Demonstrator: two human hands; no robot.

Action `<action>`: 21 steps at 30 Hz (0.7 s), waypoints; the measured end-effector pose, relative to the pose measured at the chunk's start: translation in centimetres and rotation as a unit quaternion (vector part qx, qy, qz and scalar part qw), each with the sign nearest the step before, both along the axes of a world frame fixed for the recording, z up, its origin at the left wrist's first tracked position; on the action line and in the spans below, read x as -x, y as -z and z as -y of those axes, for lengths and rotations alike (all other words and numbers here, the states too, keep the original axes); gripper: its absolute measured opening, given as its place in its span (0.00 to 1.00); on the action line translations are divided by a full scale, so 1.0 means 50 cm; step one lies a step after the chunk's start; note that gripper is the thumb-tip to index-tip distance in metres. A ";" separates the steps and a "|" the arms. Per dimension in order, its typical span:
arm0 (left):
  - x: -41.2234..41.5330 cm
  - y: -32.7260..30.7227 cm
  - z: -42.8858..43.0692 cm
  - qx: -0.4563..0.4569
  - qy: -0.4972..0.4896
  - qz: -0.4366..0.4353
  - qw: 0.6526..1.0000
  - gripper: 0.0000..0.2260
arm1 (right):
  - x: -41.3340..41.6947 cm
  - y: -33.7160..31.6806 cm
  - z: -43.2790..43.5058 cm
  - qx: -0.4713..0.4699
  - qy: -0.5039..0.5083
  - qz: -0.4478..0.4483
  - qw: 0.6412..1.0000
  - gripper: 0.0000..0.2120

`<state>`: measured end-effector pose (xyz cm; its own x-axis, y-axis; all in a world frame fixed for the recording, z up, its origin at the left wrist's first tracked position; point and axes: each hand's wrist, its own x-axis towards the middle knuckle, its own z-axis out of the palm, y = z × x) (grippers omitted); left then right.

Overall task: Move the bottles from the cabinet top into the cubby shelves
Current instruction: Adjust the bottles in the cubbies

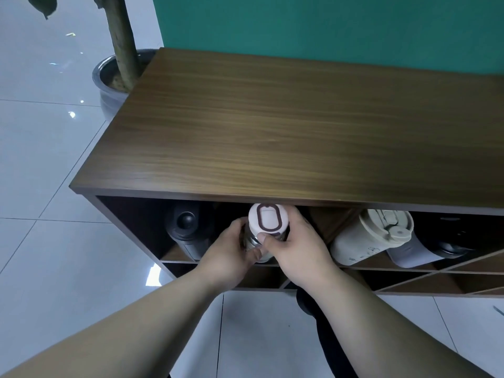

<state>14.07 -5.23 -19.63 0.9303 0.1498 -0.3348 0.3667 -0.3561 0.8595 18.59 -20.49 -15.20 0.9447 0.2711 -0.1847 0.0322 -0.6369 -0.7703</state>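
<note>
A steel bottle with a white lid ringed in dark brown [268,219] stands at the mouth of a top-row cubby, just under the front edge of the wooden cabinet top [286,126]. My left hand [231,255] wraps its body from the left. My right hand [297,249] holds it from the right, thumb against the lid's lower edge. A black bottle [188,230] lies in the cubby to the left. A cream tumbler [371,238] and a grey bottle with a black cap [425,249] lean in cubbies to the right. No bottle stands on the cabinet top.
A grey plant pot [111,80] with a thick trunk stands on the white tiled floor at the cabinet's back left corner. A green wall [327,23] rises behind the cabinet. Lower cubbies with slanted dividers [409,279] show below the top row.
</note>
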 end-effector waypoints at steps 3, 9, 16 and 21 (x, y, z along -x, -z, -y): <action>0.004 0.010 0.007 -0.013 -0.006 0.007 1.000 0.29 | -0.005 -0.003 0.003 0.003 -0.006 0.000 1.000 0.24; -0.002 0.017 -0.005 -0.019 0.015 0.011 1.000 0.28 | 0.001 0.004 0.001 -0.012 0.009 0.001 1.000 0.25; -0.001 0.005 -0.009 -0.025 0.029 0.013 0.999 0.29 | 0.002 0.003 -0.002 -0.015 0.007 0.001 1.000 0.26; 0.019 -0.009 -0.013 -0.023 0.029 -0.053 0.998 0.25 | 0.020 -0.017 0.001 0.033 -0.021 0.052 0.998 0.32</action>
<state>13.14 -4.56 -19.16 0.8973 0.1139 -0.4265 0.4327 -0.4185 0.7985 17.58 -20.52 -14.35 0.9479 0.3006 -0.1053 0.1365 -0.6821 -0.7184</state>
